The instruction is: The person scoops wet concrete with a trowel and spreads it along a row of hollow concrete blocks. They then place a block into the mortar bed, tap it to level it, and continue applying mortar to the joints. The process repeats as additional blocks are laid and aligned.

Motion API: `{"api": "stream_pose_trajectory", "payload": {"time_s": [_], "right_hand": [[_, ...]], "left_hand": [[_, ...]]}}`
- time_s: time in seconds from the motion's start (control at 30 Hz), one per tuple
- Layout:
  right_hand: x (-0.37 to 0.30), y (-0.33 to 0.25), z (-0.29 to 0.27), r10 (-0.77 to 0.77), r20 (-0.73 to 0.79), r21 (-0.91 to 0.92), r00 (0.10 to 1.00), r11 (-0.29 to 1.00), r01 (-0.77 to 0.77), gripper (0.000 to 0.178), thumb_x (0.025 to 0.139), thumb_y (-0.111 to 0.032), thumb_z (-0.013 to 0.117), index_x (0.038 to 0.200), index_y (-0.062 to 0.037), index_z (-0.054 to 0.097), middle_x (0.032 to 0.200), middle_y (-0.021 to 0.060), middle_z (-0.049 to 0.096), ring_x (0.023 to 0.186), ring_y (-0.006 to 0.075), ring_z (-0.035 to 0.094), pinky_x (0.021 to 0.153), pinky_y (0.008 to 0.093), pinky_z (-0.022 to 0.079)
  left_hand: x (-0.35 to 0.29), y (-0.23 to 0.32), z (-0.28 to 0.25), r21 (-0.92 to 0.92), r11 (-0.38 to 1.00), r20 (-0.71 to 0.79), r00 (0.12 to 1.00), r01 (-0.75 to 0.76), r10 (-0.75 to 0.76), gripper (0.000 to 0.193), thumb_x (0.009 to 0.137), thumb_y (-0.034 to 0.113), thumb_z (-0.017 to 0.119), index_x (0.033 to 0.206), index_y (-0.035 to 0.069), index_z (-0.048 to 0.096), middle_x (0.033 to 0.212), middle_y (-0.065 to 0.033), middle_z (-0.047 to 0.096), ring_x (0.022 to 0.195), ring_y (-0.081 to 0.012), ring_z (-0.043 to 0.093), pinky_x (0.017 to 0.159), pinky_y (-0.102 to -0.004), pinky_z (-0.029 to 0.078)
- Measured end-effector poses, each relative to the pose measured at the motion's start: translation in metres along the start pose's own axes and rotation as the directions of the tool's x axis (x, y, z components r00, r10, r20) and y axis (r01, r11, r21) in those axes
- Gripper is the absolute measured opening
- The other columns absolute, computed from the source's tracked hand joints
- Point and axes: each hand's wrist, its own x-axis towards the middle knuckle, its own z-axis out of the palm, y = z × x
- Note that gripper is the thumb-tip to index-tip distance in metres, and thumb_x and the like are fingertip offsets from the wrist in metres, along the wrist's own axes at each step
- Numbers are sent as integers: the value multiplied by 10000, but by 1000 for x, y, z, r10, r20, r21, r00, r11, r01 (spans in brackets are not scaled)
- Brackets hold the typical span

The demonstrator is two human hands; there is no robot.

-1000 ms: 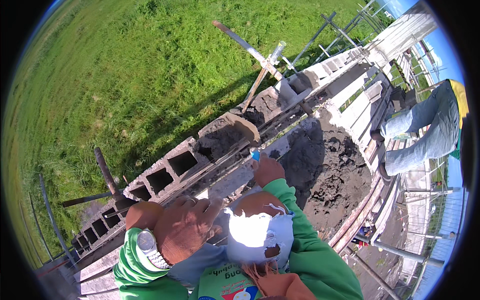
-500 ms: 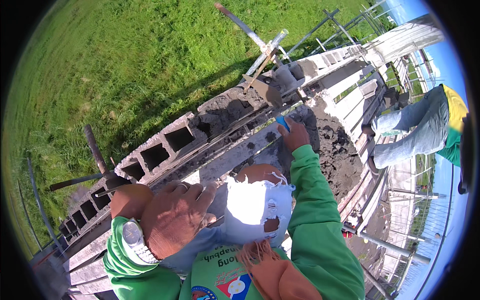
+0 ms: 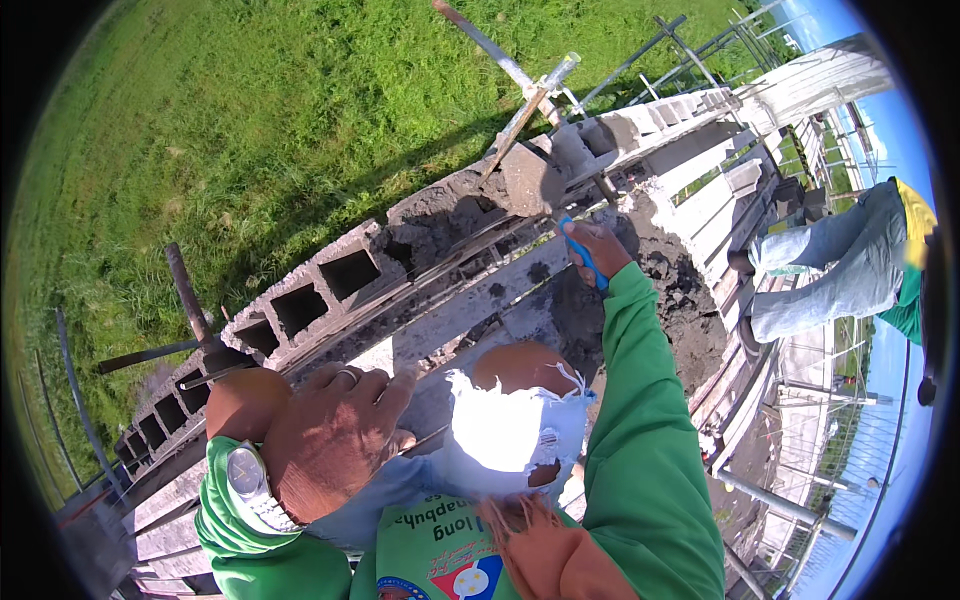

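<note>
My right hand (image 3: pixel 597 246) is wrapped around the blue handle of a trowel (image 3: pixel 534 180). The trowel's broad blade stands over the top of the hollow-block wall (image 3: pixel 325 268), next to a stretch covered in wet grey mortar (image 3: pixel 450 222). Bent over my left knee, my left hand (image 3: pixel 335 430) rests with its fingers loosely stretched and apart, holding nothing. A ring and a silver wristwatch (image 3: pixel 245 475) are on that side. To the right of my bare right knee lies a heap of dark mortar (image 3: pixel 680 300) on the planks.
A person in jeans (image 3: pixel 830 265) stands on the planks (image 3: pixel 720 190) at the right. Metal scaffold pipes (image 3: pixel 495 50) cross beyond the wall, and another pipe (image 3: pixel 188 290) rises at the left. Green grass (image 3: pixel 250 120) lies below the wall's far side.
My right hand has shifted slightly right, and the trowel has turned so that more of its blade face and blue handle shows. My left hand stays on the knee.
</note>
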Motion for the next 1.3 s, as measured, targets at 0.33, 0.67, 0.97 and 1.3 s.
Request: {"api": "stream_pose_trajectory", "payload": {"time_s": [0.33, 0.67, 0.97, 1.3], "right_hand": [[4, 4, -8, -108, -172, -29, 979, 994, 105, 501, 981, -461, 667, 1285, -65, 617, 635, 36, 538, 392, 140, 508, 359, 321, 417], [53, -17, -47, 52, 75, -439, 996, 898, -14, 415, 951, -508, 677, 1119, -135, 746, 678, 33, 595, 452, 148, 529, 408, 350, 426], [34, -11, -96, -89, -299, -302, 950, 953, -6, 475, 944, -546, 689, 1126, -107, 695, 631, 18, 534, 410, 134, 478, 386, 311, 354], [-92, 28, 69, 24, 62, -94, 998, 995, -18, 516, 991, -531, 638, 1132, -35, 642, 665, 31, 565, 448, 120, 516, 398, 297, 398]], "left_hand": [[25, -3, 1, 84, 995, -46, 998, -48, 52, 592, 919, 332, 718, 1382, 1, 555, 1097, -144, 691, 1011, -331, 684, 946, -444, 521], [48, 5, -11, 222, 975, -30, 1000, 0, 7, 609, 899, 479, 728, 1391, 139, 611, 1196, -57, 737, 1062, -258, 719, 756, -391, 619], [22, 1, -6, 52, 999, -39, 999, -15, 17, 614, 926, 351, 712, 1396, -9, 547, 1098, -150, 702, 1008, -330, 693, 939, -432, 523], [14, -9, 4, 96, 990, -161, 980, -103, 118, 595, 899, 337, 723, 1361, 1, 558, 1054, -123, 680, 970, -282, 689, 928, -420, 510]]}}
